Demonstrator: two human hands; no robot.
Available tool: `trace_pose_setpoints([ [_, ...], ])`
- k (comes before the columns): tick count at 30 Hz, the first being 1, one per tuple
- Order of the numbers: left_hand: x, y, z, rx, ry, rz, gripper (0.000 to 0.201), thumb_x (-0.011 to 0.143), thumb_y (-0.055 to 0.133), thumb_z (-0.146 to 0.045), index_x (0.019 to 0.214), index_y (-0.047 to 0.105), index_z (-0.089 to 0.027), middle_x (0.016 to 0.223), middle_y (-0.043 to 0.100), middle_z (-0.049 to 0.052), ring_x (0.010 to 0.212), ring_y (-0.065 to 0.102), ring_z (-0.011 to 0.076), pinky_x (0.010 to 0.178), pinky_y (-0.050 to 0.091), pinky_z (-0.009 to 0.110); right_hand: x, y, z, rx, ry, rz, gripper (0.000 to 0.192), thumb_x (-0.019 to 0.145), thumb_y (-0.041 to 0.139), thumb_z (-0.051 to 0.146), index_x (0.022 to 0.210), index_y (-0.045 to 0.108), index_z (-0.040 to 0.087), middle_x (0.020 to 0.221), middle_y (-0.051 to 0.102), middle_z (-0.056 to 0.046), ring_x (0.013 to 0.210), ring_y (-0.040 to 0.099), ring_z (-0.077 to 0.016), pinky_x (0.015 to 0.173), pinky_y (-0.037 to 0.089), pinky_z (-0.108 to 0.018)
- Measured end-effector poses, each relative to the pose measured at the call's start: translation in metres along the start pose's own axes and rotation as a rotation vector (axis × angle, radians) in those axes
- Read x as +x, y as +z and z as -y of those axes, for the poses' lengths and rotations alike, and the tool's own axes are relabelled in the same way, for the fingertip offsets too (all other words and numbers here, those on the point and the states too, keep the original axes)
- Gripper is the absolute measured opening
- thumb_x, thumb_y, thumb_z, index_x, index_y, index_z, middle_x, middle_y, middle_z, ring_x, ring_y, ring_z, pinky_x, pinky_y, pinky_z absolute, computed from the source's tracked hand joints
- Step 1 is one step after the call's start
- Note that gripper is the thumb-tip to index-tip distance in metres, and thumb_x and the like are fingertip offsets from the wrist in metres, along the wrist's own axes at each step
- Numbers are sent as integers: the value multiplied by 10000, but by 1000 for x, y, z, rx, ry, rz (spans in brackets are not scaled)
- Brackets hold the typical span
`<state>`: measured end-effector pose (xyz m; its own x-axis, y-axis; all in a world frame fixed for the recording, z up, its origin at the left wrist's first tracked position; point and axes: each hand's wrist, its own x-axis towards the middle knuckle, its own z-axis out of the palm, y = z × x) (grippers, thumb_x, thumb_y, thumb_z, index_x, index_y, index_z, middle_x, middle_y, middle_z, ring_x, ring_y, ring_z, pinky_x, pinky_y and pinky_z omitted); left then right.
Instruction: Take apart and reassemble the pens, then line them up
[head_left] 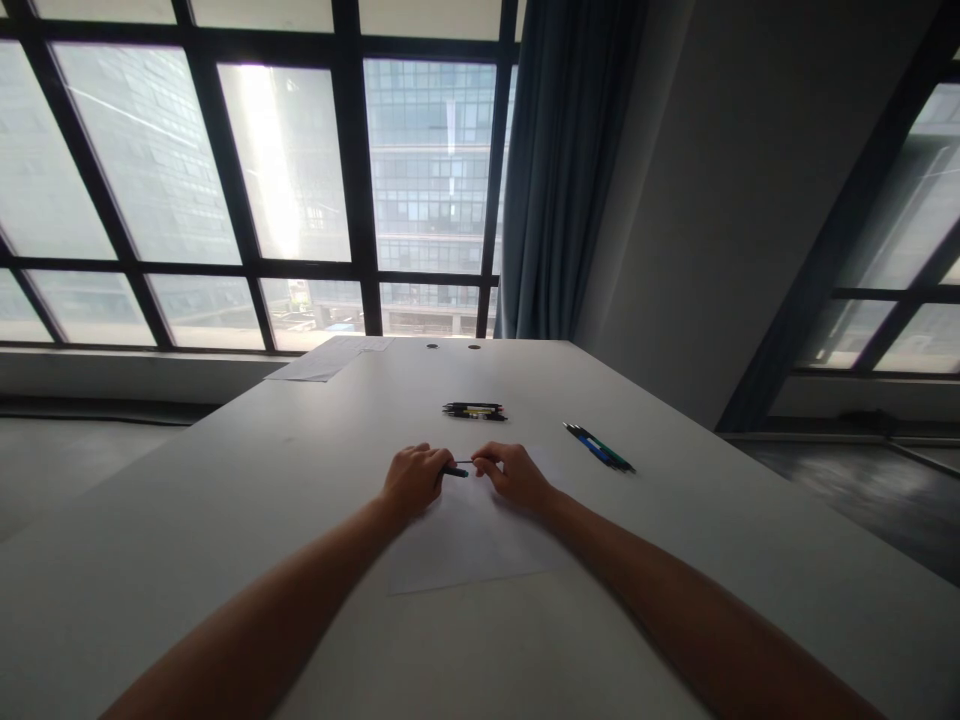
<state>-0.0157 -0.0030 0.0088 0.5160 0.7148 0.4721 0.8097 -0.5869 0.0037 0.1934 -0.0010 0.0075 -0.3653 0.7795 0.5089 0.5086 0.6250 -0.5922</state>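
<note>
Both of my hands meet over a white sheet of paper (465, 545) on the grey table (225, 520). My left hand (415, 478) is closed around the dark barrel of a pen (455, 471). My right hand (511, 474) pinches the thin end that sticks out of that pen, possibly its refill. The pen lies level between the two hands, just above the paper's far edge.
A small group of dark pens with yellow marks (474, 410) lies beyond my hands. Blue and green pens (600, 447) lie to the right. Another sheet of paper (330, 358) lies at the far left edge, near two cable holes (453, 346). Windows and a curtain stand behind.
</note>
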Motion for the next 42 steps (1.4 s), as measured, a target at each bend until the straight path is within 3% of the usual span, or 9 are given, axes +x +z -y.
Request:
trace_pose_setpoints([
  [7, 5, 5, -3, 99, 191, -86, 179, 957, 439, -263, 976, 605, -199, 850, 684, 38, 761, 592, 168, 691, 382, 299, 1, 5, 4, 23, 99, 16, 217, 878, 553, 274, 760, 674, 137, 652, 677, -20, 532, 523, -108, 558, 381, -228],
  [13, 4, 4, -6, 92, 241, -60, 167, 896, 447, -138, 865, 604, -186, 791, 676, 25, 728, 587, 162, 667, 386, 288, 1, 9, 0, 39, 75, 136, 303, 903, 498, 300, 733, 684, 133, 662, 661, -15, 576, 519, -114, 566, 368, -229],
  [18, 3, 3, -8, 48, 197, -55, 184, 767, 470, -76, 834, 603, -184, 737, 672, 19, 665, 600, 158, 637, 415, 267, 0, 10, 3, 26, -56, 71, 239, 886, 546, 252, 745, 708, 146, 674, 660, -28, 606, 545, -132, 623, 405, -250],
  [24, 3, 8, -7, -34, 150, -112, 251, 726, 456, -61, 890, 597, -189, 776, 700, 18, 673, 638, 157, 621, 450, 246, -2, 8, 7, -29, -180, -53, 155, 871, 600, 275, 870, 723, 180, 790, 680, -58, 711, 589, -160, 716, 442, -282],
  [27, 2, 9, -6, -47, 153, -123, 246, 743, 443, -63, 891, 594, -190, 771, 701, 20, 681, 648, 158, 622, 457, 244, -1, 7, 4, -7, -163, -20, 211, 901, 557, 310, 868, 712, 170, 818, 680, -61, 717, 596, -154, 712, 448, -275],
  [32, 1, 6, -8, -25, 171, -87, 232, 734, 445, -72, 858, 602, -189, 766, 697, 23, 681, 648, 168, 634, 461, 258, 2, 10, 2, 32, -32, 93, 343, 936, 478, 299, 710, 686, 147, 676, 674, -38, 616, 589, -138, 628, 434, -251],
  [42, 2, 5, -11, -45, 66, -56, 282, 691, 457, -66, 874, 623, -202, 797, 719, 15, 680, 659, 172, 599, 445, 240, -2, 11, 8, -20, -187, -81, 120, 851, 608, 238, 868, 709, 177, 799, 683, -65, 760, 602, -177, 742, 466, -305],
])
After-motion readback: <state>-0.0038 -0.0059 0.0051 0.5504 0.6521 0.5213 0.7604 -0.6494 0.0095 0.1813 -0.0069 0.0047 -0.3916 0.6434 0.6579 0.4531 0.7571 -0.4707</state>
